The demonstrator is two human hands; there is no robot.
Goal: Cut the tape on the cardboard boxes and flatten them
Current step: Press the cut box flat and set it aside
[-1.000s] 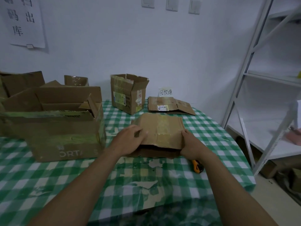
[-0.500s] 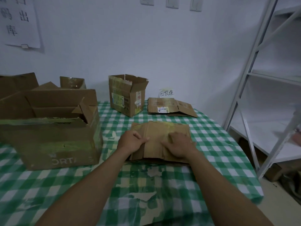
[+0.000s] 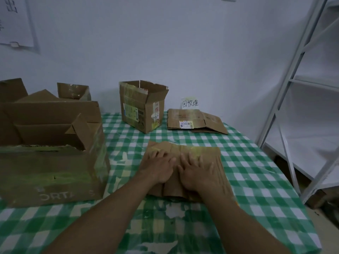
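Head view: the flattened box is lying on the green-checked desk, directly under both palms. Its long axis seems to be running left to right across the desk. The left hand and the right hand are pressing down on it side by side, almost touching. The fingers of the left and of the right are lying straight and spread, pointing away from the person and gripping nothing.

The stack of flattened cardboard is lying beyond the hands and off to the right, so the right hand is the nearer one. Carrying the pressed box there looks like the likely next move.

A paper sign behind that stack is reading 回收堆. A barcode label on the stack is showing, but its print is too small to read. The upright box is wearing several stickers, all illegible. The large box on the left is showing faint white letters, roughly "ORT". A wall notice is showing 出.
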